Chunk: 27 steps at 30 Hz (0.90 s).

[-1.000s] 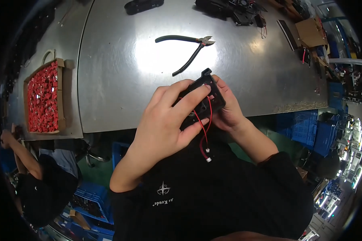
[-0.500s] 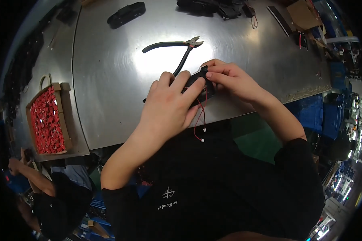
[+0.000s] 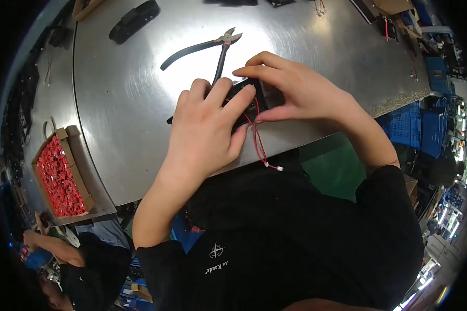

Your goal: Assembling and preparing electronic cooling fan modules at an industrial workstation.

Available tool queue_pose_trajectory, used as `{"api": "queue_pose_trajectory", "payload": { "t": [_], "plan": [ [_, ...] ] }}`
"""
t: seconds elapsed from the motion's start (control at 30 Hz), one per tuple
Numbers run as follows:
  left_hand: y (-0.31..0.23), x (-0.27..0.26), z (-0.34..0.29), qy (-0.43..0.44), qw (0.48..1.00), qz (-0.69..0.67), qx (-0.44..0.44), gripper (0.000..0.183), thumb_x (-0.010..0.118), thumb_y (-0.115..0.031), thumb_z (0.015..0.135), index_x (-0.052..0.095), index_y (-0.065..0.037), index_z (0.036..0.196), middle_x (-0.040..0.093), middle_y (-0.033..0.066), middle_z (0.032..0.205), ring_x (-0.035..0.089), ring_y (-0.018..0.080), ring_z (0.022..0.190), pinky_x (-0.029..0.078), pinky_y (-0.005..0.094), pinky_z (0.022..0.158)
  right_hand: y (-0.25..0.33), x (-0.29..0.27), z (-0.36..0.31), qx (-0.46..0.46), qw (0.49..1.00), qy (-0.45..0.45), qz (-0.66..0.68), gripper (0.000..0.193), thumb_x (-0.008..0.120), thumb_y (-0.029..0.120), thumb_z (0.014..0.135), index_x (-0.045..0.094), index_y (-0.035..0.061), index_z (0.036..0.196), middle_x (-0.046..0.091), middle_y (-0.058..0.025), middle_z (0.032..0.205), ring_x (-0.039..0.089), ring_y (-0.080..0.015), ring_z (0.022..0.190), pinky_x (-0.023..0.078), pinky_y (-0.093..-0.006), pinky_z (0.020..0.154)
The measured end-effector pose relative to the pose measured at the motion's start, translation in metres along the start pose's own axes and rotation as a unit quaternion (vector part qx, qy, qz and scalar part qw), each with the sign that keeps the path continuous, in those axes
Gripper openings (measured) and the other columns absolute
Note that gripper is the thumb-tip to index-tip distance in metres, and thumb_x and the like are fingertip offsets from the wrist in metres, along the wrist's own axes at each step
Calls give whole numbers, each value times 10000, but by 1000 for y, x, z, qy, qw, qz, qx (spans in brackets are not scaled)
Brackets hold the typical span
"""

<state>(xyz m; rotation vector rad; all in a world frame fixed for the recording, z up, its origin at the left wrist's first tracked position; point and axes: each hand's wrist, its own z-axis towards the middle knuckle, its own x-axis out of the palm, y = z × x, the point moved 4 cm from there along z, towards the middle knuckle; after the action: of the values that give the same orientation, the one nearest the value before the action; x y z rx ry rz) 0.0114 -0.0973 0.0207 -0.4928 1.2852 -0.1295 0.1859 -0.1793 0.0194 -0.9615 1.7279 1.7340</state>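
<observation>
Cutters, one pair, lie on the tabletop, just far of the left hand. There is one black plastic case, with red wires and two small white plugs hanging on the near side. The left hand is clamped on the case. The right hand bends around its right end, thumb and fingers wide apart; I cannot tell if it grips. The case sits between both hands. One cardboard box of red parts stands at left.

white glare: metal table | dim: green floor | fisheye bend: rim | corners: black
</observation>
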Motion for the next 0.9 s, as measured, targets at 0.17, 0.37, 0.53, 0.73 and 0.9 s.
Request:
{"api": "queue_pose_trajectory", "payload": {
  "t": [0.17,0.37,0.53,0.73,0.9],
  "plan": [
    [-7,-2,1,-15,999,34,15,523,769,-221,752,644,-171,1257,608,67,1190,540,339,1109,394,422,917,-6,-4,0,-77,994,-12,-78,760,863,236,737,575,105,1429,592,-87,1272,661,-304,1012,560,-389,823],
    [7,3,5,-24,999,-43,-15,577,790,-291,739,616,-64,1240,623,88,1163,557,324,1091,409,434,905,-13,1,2,-95,993,-28,-62,710,869,235,700,609,91,1344,638,-96,1171,633,-323,1061,538,-402,872],
    [10,5,14,-32,998,-45,-7,593,821,-343,731,618,-36,1195,632,102,1088,573,323,1013,445,419,850,-21,6,6,-88,996,-33,-10,685,874,231,697,619,83,1315,647,-103,1158,631,-338,1039,534,-413,880],
    [9,11,11,-44,999,28,-13,613,853,-479,721,661,-54,1119,615,94,1051,573,309,980,485,420,831,-25,-11,7,-134,989,28,57,804,804,146,751,504,88,1495,662,-87,1165,664,-250,814,545,-350,747],
    [4,10,14,-67,997,20,-15,615,879,-486,691,690,-61,1093,608,82,1033,571,304,949,502,423,801,-47,9,20,87,824,120,547,626,443,285,999,392,78,1587,712,-110,1116,615,-117,631,545,-249,617]
  ]
}}
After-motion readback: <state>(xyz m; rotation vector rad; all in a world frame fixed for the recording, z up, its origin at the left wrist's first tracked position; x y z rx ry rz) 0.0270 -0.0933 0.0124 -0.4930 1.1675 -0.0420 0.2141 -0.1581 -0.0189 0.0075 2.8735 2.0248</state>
